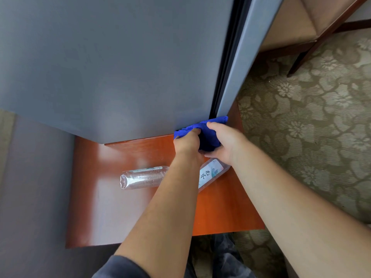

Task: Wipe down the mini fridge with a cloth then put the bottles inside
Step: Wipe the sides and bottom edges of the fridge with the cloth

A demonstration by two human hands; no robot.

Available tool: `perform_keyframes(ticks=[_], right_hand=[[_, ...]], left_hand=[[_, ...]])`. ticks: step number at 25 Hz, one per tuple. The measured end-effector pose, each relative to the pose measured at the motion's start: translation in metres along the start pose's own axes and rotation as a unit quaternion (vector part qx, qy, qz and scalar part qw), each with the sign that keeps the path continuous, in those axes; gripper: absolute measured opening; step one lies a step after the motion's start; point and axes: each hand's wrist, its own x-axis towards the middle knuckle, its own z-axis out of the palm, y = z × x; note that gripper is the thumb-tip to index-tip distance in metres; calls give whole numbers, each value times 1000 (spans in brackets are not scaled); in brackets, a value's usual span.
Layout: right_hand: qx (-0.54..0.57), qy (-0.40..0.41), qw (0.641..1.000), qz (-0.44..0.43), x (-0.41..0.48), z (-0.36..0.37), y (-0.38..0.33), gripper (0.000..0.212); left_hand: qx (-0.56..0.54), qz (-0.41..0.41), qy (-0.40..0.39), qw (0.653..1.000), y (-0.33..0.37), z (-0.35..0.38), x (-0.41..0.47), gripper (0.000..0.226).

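Note:
A grey mini fridge fills the upper left, its door closed along the right edge. A blue cloth is bunched at the fridge's lower front corner. My left hand and my right hand both grip the cloth, close together. Two clear plastic bottles lie on the wooden table: one bottle to the left of my left forearm, the other labelled bottle partly hidden under my arms.
The fridge stands on an orange-brown wooden table. A patterned carpet lies to the right, and a wooden-framed chair stands at the top right. A grey wall runs along the left.

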Motion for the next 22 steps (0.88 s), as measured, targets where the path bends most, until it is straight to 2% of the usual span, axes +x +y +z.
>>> perform_keyframes(ticks=[3,6,12,15,18,22], right_hand=[[22,2,1000,-6,6,3,3,39],[21,-3,998,-53,-9,-2,3,20],[93,-75,979,-167,-106,-9,-30,26],[128,-130,957,-223,-170,-10,-56,29],[133,-172,930,-296,-223,-9,-81,30],[87,-178,880,-431,-272,-4,-99,26]], left_hand=[[-54,-4,-11,998,1,-6,3,42],[-107,21,-50,993,3,-15,-19,39],[-232,144,-125,954,30,-16,-117,50],[-223,221,-149,938,54,-8,-182,44],[-218,324,-138,910,76,1,-239,39],[-71,505,-58,858,95,-2,-299,40]])
